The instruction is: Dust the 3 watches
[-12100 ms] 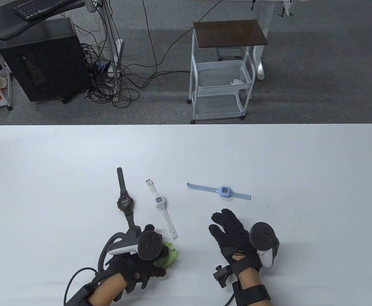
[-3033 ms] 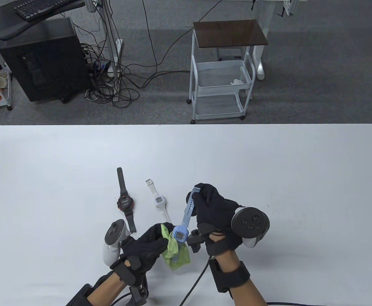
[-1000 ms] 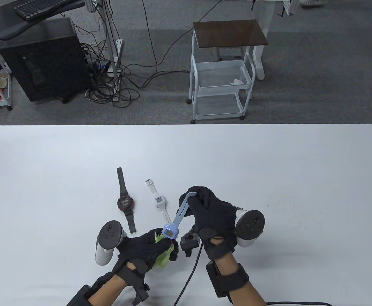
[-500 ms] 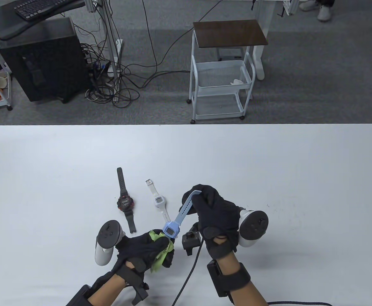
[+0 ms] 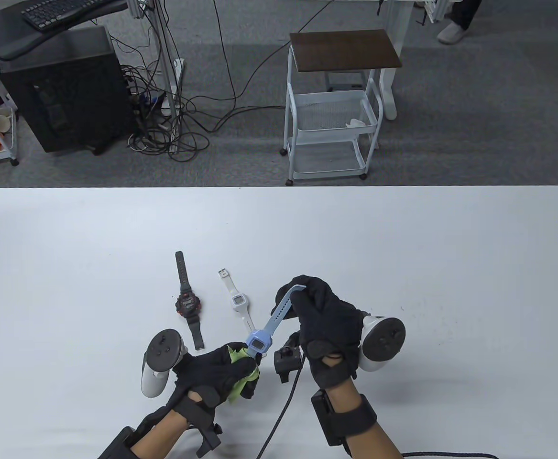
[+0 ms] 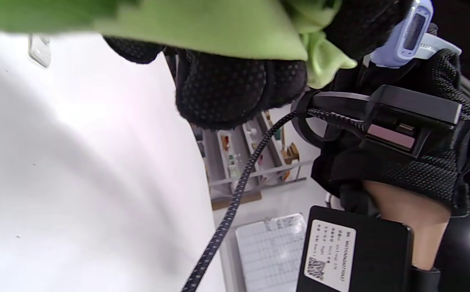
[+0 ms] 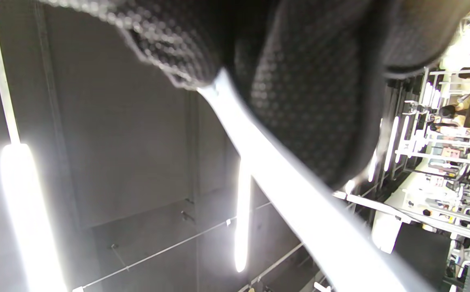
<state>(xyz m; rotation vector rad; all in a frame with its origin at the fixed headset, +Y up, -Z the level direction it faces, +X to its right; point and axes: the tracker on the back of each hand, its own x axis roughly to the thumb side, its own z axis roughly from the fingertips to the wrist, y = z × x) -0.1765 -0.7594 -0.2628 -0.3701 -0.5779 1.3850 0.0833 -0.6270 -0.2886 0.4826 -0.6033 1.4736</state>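
Left of the hands, black watch, white watch

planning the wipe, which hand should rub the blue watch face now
Left, likely. The left hand grips the green cloth right beside the blue watch face, while the right hand pinches the strap and holds the watch up.
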